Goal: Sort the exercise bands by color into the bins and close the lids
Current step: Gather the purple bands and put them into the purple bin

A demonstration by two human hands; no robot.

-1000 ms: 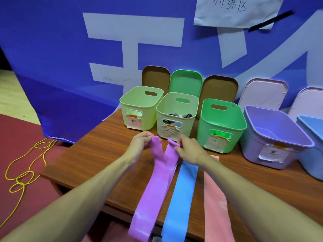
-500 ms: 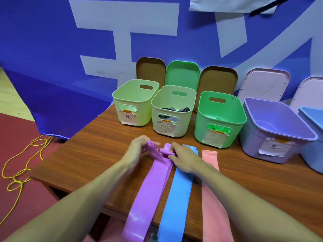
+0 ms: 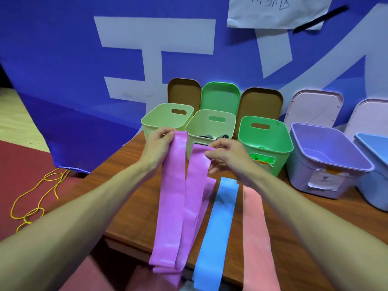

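I see a brown wooden table (image 3: 138, 213) pushed up against a large blue banner (image 3: 63, 80) with white characters. A sheet of paper (image 3: 277, 11) is stuck near the banner's top.

Five open bins stand in a row along the back of the table: a light green bin (image 3: 165, 116), a pale bin (image 3: 210, 122) with something dark inside, a green bin (image 3: 264, 139), a purple bin (image 3: 327, 148) and a blue bin (image 3: 373, 143) cut off by the edge of the view. Their lids (image 3: 220, 95) lean upright against the banner behind them.

My left hand (image 3: 159, 143) pinches one top end of the purple band (image 3: 174, 196). My right hand (image 3: 228, 158) pinches the other end just beside it. Both hands are raised in front of the bins. The purple band's two strands hang down and drape over the near edge of the table.

The blue band (image 3: 220, 223) lies flat on the wood to the right of the purple one and runs off the near edge. The pink band (image 3: 256, 227) lies beside it, partly under my right forearm.

Off to the left the floor is red (image 3: 25, 160), with a loose yellow cord (image 3: 37, 198) on it and pale wood flooring beyond.
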